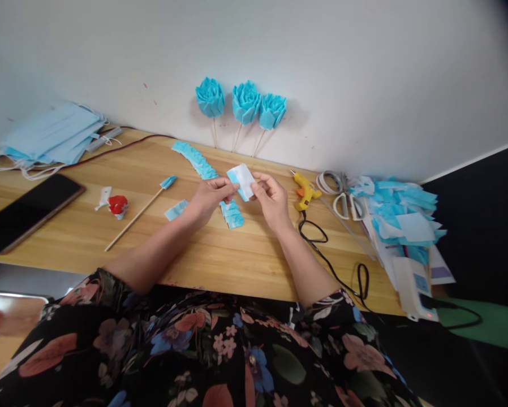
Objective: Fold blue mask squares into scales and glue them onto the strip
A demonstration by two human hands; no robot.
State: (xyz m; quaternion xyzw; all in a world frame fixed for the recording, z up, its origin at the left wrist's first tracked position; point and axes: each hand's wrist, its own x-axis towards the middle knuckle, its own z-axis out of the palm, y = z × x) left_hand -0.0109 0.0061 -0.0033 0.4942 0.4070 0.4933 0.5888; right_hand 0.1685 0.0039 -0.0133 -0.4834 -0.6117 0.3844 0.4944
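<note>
Both my hands hold one small blue-and-white mask piece above the wooden table. My left hand pinches its left edge, and my right hand pinches its right edge. Under the hands a long row of folded blue pieces runs across the table to a small stack. A wooden stick with a blue tip lies to the left, with a single blue piece beside it.
Three blue flowers on sticks lean on the wall. A yellow glue gun, scissors and a pile of blue scraps lie right. A phone, stacked masks and a red object lie left.
</note>
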